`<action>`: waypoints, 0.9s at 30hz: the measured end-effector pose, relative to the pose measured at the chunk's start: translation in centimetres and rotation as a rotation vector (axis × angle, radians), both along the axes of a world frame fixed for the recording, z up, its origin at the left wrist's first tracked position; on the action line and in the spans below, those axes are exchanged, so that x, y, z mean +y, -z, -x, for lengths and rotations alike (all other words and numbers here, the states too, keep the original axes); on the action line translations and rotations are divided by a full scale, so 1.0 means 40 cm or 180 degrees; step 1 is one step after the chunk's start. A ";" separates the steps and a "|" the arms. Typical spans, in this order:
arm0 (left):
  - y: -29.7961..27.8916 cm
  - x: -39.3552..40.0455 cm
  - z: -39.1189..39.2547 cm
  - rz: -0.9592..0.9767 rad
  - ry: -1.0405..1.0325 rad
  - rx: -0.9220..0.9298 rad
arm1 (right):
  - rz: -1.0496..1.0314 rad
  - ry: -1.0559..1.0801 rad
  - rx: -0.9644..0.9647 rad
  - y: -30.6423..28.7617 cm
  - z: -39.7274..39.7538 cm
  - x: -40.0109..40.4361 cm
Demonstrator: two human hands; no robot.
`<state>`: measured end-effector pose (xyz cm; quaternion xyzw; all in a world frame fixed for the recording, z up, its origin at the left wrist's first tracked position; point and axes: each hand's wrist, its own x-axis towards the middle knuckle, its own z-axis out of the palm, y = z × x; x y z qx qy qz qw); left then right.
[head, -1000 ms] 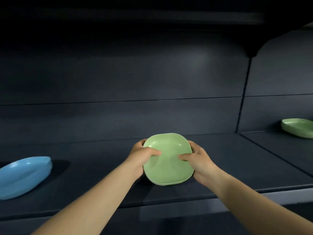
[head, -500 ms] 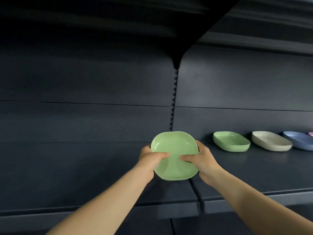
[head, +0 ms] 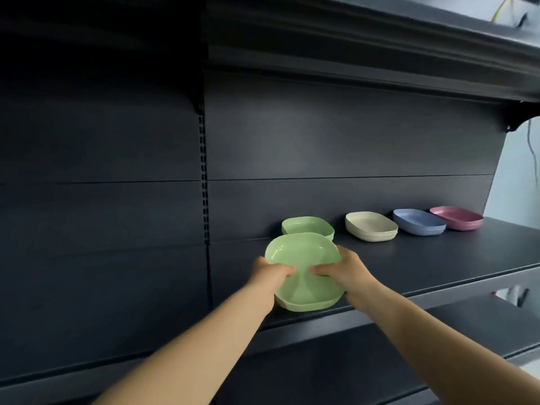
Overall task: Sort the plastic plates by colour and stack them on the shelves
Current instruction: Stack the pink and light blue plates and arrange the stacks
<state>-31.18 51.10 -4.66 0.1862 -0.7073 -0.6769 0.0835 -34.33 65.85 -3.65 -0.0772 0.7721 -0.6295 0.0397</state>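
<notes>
A green plate (head: 304,264) is held in both hands over the front of the dark shelf (head: 423,267), tilted with its hollow towards me. My left hand (head: 267,277) grips its left edge and my right hand (head: 346,271) its right edge, thumbs on the inside. Just behind it a green stack (head: 306,225) rests on the shelf. Further right along the shelf lie a cream stack (head: 371,229), a blue stack (head: 418,222) and a pink stack (head: 457,217).
An upper shelf (head: 380,54) overhangs the row of plates. A slotted upright (head: 203,182) divides the back panel to the left of the green stack. A lower shelf edge (head: 453,314) runs below my right arm.
My view and both hands have swung to the right along the shelf with the green plate. The blue plate at the left has left the view, and the coloured stacks have come closer.
</notes>
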 end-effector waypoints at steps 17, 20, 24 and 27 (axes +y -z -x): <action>0.056 0.221 0.285 0.0933 -0.0174 -0.0800 | -0.1059 -0.0497 -0.0570 0.070 0.388 0.204; 0.060 0.221 0.297 0.0929 -0.0178 -0.0813 | -0.1301 -0.0564 -0.0544 0.063 0.402 0.212; 0.061 0.227 0.300 0.1027 -0.0251 -0.0901 | -0.1667 -0.0623 -0.0585 0.060 0.422 0.221; 0.061 0.228 0.299 0.1034 -0.0248 -0.0957 | -0.1731 -0.0680 -0.0647 0.061 0.428 0.226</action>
